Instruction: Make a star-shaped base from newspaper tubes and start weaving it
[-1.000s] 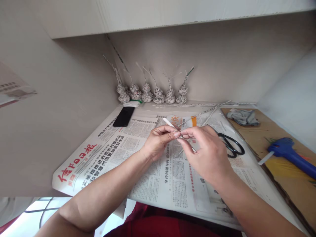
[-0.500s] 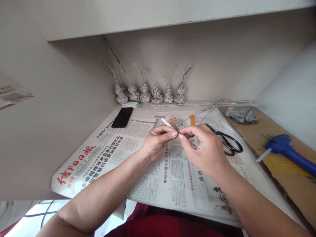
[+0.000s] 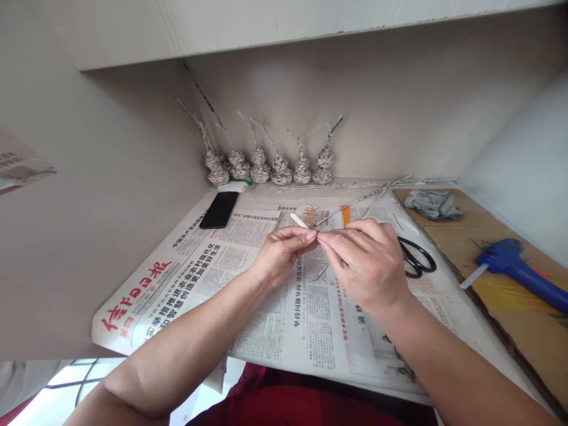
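Mid-frame, the left hand point(image 3: 277, 255) pinches a white stick point(image 3: 299, 220), maybe to keep it still. The right hand point(image 3: 370, 260) has its fingertips together beside it; any grip is hidden.

Open newspaper point(image 3: 231, 254) leftward (scissors point(image 3: 418, 245) rightward)

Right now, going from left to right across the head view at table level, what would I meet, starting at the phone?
Phone → left hand → right hand → scissors → blue glue gun.
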Demonstrator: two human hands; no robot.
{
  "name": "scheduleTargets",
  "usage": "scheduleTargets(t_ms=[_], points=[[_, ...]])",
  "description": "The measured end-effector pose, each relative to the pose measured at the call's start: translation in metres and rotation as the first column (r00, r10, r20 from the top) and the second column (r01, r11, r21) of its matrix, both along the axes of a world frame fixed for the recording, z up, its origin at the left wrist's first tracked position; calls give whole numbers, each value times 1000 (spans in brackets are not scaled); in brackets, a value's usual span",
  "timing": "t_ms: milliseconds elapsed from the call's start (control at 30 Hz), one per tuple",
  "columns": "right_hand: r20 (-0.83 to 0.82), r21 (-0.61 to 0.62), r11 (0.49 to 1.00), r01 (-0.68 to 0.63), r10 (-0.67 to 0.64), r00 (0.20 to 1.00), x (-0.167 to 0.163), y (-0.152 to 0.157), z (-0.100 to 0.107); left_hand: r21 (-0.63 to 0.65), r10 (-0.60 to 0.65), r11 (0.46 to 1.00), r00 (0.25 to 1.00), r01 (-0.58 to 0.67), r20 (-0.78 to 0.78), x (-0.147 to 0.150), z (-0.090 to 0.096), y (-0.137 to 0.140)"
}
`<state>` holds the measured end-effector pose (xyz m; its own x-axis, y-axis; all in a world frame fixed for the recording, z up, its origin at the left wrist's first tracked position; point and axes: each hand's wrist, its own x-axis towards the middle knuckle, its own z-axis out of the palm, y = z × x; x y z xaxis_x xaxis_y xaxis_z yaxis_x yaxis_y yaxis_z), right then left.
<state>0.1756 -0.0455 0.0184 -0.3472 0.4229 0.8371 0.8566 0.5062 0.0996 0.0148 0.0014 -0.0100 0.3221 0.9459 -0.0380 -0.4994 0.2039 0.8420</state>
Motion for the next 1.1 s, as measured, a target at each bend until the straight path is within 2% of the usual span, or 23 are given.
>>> scheduleTargets(t_ms=[133,233,400,567,700,867,1000,1100], points=[[-32,-36,999,-4,3,999,-1,3,-3,-18,-4,1000,1000,4,-1,0,1,-1],[-195,-148,988,-54,24,980,-2,5,-5,-18,-11,1000,1000,11,-10,0,1,0],[-510,-368,915,-163,-53,858,-2,5,-4,2,-23,1000,1000,23,2,-2,1,2],[-581,-427,886,-182,-115,805,0,4,-1,19,74,997,996,-75,56,-3,4,6],[-561,-373,914,-159,-85,824,-1,2,-1,-38,137,990,986,-134,96,-5,7,9],[-335,-140,987,-77,26,942,-2,1,0,-149,172,977,977,-153,124,-5,10,11],[-198,-48,999,-14,4,980,-2,1,1,-168,173,974,978,-152,116,-4,11,9],[-153,-38,999,24,-29,988,-1,-1,1,-167,164,975,980,-145,109,-4,10,9]])
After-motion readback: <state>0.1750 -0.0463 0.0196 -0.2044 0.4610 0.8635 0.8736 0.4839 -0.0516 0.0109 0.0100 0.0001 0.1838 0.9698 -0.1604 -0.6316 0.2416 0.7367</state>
